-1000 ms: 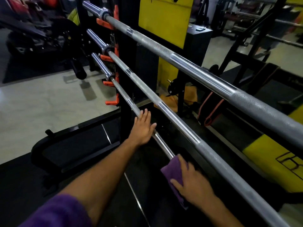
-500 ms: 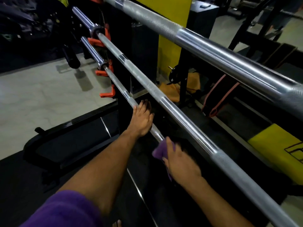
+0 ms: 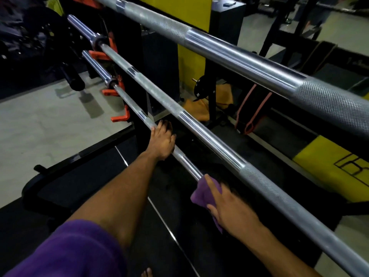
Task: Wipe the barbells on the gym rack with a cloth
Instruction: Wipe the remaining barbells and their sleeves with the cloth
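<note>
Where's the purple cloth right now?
In the head view, lower centre-right: the purple cloth is wrapped on the lowest steel barbell, pressed there by the right hand, down the bar from the left hand.

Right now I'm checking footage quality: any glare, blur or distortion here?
Head view: bright glare streaks along the top barbell; wide-angle lens bows the bars; right hand and cloth slightly motion-blurred; floor beneath is dark.
</note>
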Tool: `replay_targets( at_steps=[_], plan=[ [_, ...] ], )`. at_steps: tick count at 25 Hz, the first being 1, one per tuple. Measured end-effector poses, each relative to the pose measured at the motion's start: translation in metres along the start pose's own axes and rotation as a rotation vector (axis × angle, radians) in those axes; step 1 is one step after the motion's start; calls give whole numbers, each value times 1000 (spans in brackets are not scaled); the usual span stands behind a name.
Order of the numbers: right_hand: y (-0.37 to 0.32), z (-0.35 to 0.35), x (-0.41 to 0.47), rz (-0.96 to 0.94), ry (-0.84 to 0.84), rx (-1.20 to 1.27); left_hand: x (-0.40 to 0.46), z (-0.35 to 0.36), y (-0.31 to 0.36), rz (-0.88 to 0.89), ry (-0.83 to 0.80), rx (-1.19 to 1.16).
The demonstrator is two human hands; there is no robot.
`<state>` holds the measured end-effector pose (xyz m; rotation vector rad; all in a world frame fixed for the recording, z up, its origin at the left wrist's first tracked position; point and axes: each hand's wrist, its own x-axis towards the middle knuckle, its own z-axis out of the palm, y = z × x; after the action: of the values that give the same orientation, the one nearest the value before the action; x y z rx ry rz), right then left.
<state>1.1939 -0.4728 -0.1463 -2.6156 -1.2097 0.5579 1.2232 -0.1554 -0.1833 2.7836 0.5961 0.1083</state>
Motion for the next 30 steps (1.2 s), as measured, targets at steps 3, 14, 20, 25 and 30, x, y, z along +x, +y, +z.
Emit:
replay_targets(
  at_steps=[3,14,20,25,30],
  plan=[
    [-1,1,10,37,0,-38,1,0,4,-14,-27,-21],
    [-23,1,54,-80,69,-171,-4,-5,9,-32,-43,-28],
    [7,2,-11,-17,23,43,-8,-2,11,-32,18,-53],
    [-24,5,64,-33,46,-171,-6,2,10,-30,50,-60],
    [-45,8,98,-61,157,-290,-5,0,6,-2,23,-53]
  ],
)
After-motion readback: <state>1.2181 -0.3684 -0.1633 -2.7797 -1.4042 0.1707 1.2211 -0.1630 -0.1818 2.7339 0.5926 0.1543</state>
